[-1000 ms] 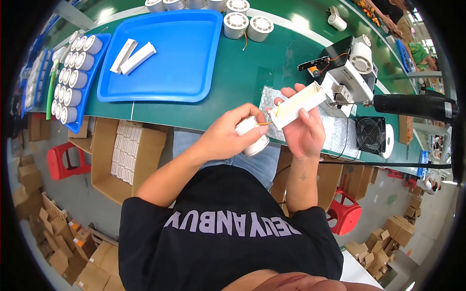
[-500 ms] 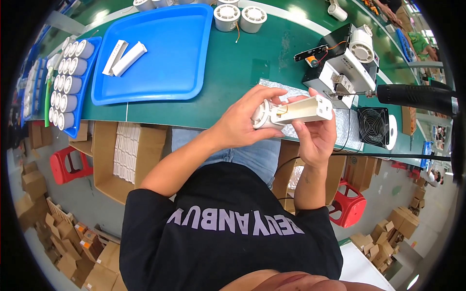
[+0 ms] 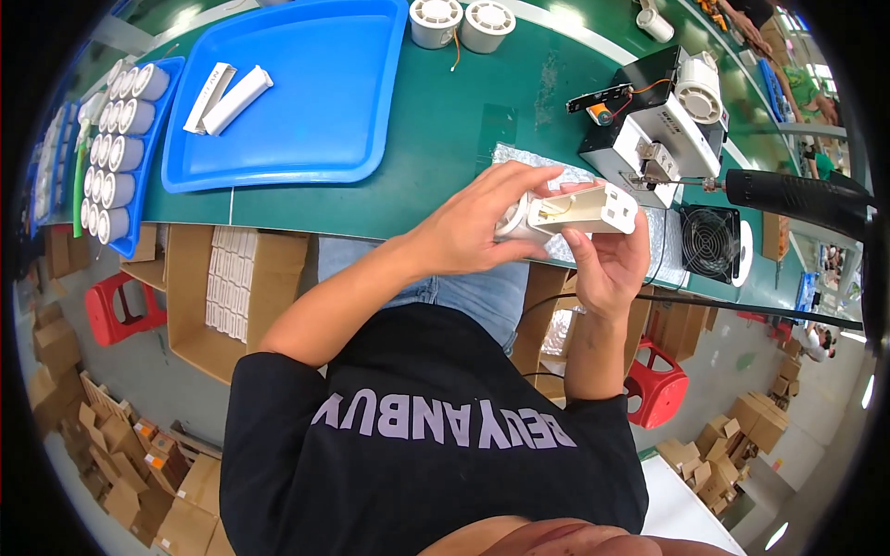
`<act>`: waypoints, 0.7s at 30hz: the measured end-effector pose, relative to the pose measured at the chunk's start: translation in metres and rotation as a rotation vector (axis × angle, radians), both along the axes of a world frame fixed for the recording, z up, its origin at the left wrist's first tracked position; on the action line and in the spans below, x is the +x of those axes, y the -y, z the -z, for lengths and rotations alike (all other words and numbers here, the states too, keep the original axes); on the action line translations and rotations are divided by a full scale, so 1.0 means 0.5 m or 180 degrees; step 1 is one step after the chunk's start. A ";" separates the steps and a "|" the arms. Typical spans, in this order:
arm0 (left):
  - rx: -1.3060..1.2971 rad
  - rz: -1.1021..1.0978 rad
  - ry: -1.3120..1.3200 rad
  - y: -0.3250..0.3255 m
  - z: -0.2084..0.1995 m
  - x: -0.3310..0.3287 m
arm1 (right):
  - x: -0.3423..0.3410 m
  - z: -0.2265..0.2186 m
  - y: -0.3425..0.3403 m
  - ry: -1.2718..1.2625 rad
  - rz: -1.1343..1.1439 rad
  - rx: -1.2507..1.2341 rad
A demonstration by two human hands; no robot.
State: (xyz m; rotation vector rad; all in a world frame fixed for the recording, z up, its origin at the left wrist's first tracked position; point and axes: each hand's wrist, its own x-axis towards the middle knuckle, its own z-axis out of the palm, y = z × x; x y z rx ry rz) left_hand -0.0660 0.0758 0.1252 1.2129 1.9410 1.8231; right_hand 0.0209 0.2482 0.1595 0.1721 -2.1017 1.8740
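Between my hands, above the near edge of the green bench, is a white handheld fan body with a round head [image 3: 512, 217] and an open, hollow handle shell [image 3: 586, 211]. My left hand [image 3: 475, 221] is closed around the round head, thumb below and fingers over the top, hiding much of it. My right hand [image 3: 604, 264] grips the handle shell near its far end, with the thumb on its near side; most of its other fingers are hidden behind. A thin yellowish wire [image 3: 560, 211] shows inside the handle, close to the head.
A blue tray [image 3: 378, 120] with two white handle pieces [image 3: 237, 100] lies left. Beyond it, white round fan units [image 3: 130, 153] fill another tray. Right stand a soldering machine [image 3: 640, 139], a black tool handle [image 3: 788, 188] and a small black fan [image 3: 710, 243]. Foil-like sheeting [image 3: 658, 243] lies beneath my right hand.
The fan body has shifted slightly right with both hands, and my left hand now covers more of the round head. The whole view has moved a little; both hands keep their grip.
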 end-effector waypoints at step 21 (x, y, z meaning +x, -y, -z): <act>-0.0119 -0.0866 0.0154 -0.039 0.047 0.017 | -0.015 0.027 0.019 -0.0018 0.0202 0.0401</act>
